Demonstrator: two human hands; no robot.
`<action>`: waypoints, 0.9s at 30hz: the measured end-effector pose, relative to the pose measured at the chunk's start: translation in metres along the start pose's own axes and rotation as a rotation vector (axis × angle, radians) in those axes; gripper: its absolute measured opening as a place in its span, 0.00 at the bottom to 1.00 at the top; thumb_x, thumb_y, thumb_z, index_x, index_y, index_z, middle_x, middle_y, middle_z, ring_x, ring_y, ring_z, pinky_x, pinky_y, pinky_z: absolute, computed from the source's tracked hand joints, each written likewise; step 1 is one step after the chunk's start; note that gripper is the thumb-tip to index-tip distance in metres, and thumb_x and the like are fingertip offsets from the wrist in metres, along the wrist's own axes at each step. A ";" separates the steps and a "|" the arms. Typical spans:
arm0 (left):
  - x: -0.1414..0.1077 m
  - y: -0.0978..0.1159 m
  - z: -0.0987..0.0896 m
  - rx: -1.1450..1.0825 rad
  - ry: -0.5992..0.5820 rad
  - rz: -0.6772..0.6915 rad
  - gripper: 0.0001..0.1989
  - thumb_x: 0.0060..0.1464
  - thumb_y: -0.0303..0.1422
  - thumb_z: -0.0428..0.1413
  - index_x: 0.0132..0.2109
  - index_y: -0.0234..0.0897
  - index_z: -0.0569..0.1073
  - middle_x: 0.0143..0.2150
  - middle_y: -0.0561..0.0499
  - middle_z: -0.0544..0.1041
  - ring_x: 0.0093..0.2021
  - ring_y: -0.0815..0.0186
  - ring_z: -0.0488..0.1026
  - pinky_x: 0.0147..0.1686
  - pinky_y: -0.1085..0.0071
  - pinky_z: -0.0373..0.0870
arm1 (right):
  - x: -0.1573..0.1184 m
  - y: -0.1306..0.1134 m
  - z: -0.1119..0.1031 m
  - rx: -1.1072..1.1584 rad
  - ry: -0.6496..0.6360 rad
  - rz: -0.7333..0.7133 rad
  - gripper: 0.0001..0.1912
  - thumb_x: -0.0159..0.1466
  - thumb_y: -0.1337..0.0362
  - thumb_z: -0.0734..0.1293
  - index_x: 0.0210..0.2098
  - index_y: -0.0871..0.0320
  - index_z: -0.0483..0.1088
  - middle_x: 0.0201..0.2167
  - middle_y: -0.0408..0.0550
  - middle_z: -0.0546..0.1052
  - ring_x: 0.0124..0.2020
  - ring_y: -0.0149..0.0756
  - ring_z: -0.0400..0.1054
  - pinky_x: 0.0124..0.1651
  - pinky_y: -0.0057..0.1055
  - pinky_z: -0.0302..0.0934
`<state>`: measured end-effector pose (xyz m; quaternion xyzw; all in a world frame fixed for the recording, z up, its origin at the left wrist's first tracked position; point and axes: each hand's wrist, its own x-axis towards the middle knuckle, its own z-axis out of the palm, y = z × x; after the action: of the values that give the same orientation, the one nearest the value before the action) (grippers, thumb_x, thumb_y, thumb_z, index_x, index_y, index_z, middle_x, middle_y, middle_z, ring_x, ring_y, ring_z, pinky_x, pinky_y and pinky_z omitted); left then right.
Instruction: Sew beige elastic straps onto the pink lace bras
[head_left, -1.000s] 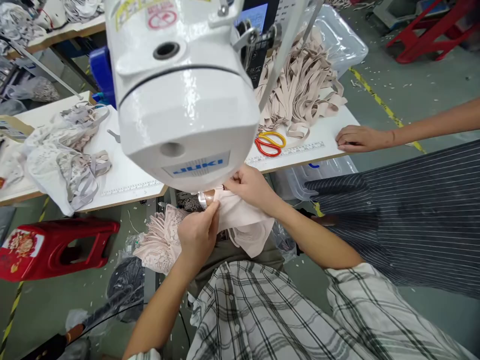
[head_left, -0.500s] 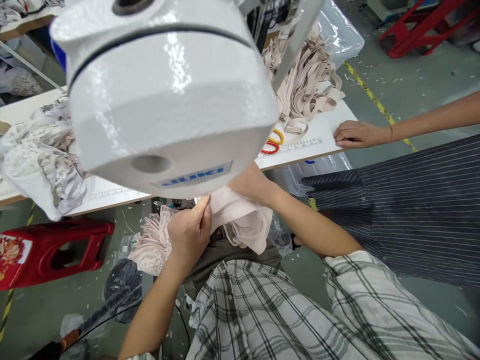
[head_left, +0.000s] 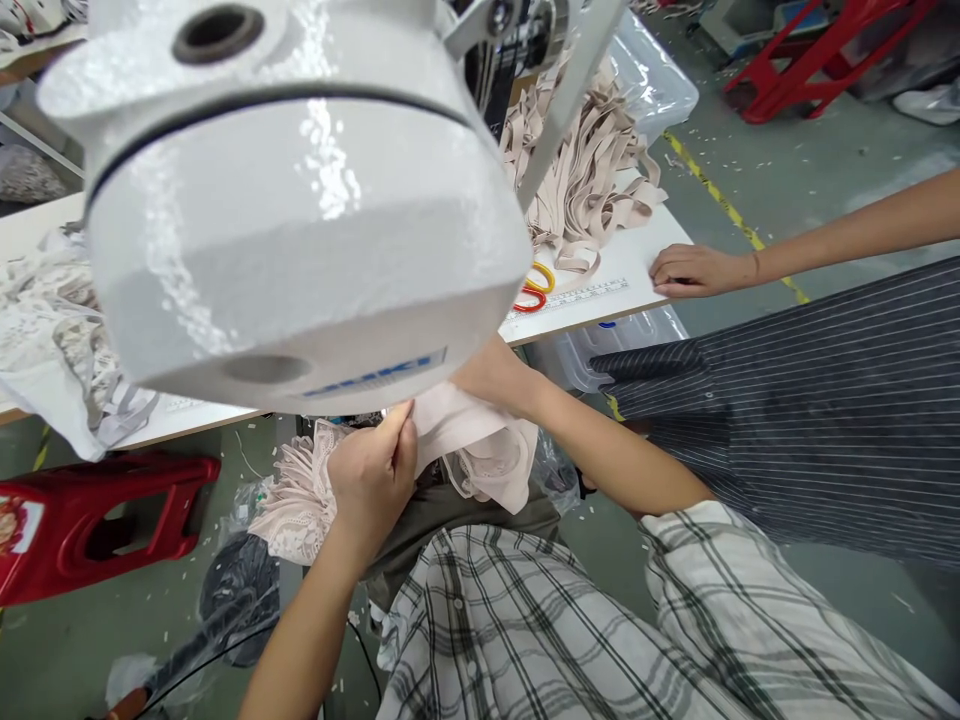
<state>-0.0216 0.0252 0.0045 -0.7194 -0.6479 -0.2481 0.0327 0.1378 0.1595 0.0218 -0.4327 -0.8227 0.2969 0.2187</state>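
A large white sewing machine head fills the upper middle of the view. Below its front edge, my left hand pinches the edge of a pale pink fabric piece between thumb and fingers. My right hand lies at the far side of the same fabric, its fingers hidden behind the machine head. Part of the piece, with lace, hangs down over my lap. Left of my left hand is a gathered bundle of pink lace.
Scissors and beige straps lie on the white table, where another person's hand rests at the right. White lace garments are at the left, above a red stool.
The view has shifted slightly, so the machine head and table appear further left. Both my hands keep nearly the same place at the fabric.
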 end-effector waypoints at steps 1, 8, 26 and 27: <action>0.000 0.000 0.000 0.002 -0.003 -0.001 0.16 0.66 0.34 0.50 0.50 0.38 0.81 0.30 0.48 0.83 0.24 0.67 0.73 0.27 0.72 0.61 | 0.000 0.000 0.000 0.010 -0.002 0.002 0.10 0.66 0.60 0.60 0.42 0.58 0.69 0.28 0.47 0.74 0.32 0.40 0.65 0.33 0.31 0.53; 0.001 0.001 -0.001 0.007 -0.028 -0.022 0.16 0.66 0.35 0.49 0.50 0.40 0.81 0.29 0.48 0.83 0.25 0.67 0.74 0.27 0.72 0.62 | -0.002 -0.002 -0.001 0.037 0.013 0.000 0.10 0.67 0.61 0.60 0.43 0.57 0.70 0.28 0.46 0.74 0.33 0.40 0.66 0.35 0.31 0.54; -0.005 0.000 -0.002 -0.011 0.043 0.017 0.14 0.64 0.32 0.53 0.51 0.40 0.81 0.30 0.49 0.83 0.26 0.67 0.75 0.29 0.71 0.62 | -0.007 0.007 0.006 0.180 0.085 -0.018 0.13 0.68 0.55 0.59 0.40 0.56 0.71 0.28 0.43 0.76 0.29 0.34 0.65 0.33 0.29 0.51; -0.005 -0.001 -0.002 -0.011 0.041 0.013 0.14 0.64 0.32 0.53 0.51 0.40 0.81 0.31 0.49 0.83 0.27 0.66 0.75 0.29 0.71 0.63 | -0.008 0.007 0.006 0.197 0.090 -0.015 0.13 0.67 0.55 0.60 0.39 0.56 0.71 0.29 0.43 0.76 0.29 0.33 0.64 0.33 0.29 0.51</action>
<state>-0.0236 0.0197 0.0039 -0.7186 -0.6409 -0.2664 0.0437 0.1425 0.1540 0.0117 -0.4159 -0.7820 0.3549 0.2992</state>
